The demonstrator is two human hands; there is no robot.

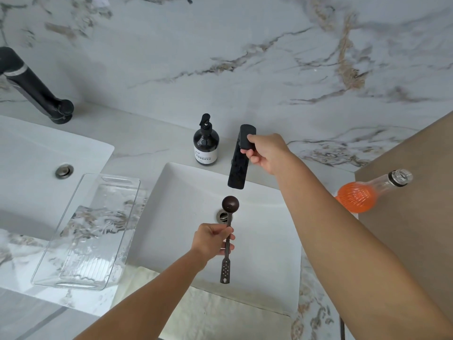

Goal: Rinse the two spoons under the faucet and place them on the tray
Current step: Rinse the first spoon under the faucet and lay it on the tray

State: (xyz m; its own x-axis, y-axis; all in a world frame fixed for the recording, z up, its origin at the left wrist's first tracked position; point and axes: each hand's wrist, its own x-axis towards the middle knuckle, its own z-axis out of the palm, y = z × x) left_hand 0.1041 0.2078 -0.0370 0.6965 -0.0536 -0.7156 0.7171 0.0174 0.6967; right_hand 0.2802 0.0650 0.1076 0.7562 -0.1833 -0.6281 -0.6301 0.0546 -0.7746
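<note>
My left hand (212, 239) grips the stem of a dark brown spoon (230, 204), bowl up, over the white sink (186, 190) just below the spout of the black faucet (237, 173). The spoon's perforated handle end hangs below my fingers. My right hand (266, 153) is closed around the faucet's black lever at the top. No water stream is visible. A clear glass tray (73, 244) lies on the counter to the left of the sink with nothing on it. I see only one spoon.
A dark soap pump bottle (206, 143) stands behind the sink, left of the faucet. A glass bottle with orange liquid (360, 196) lies at the right on a brown surface. A second sink (29, 168) and black faucet (34, 87) are at far left. A pale towel (208, 312) lies at the front.
</note>
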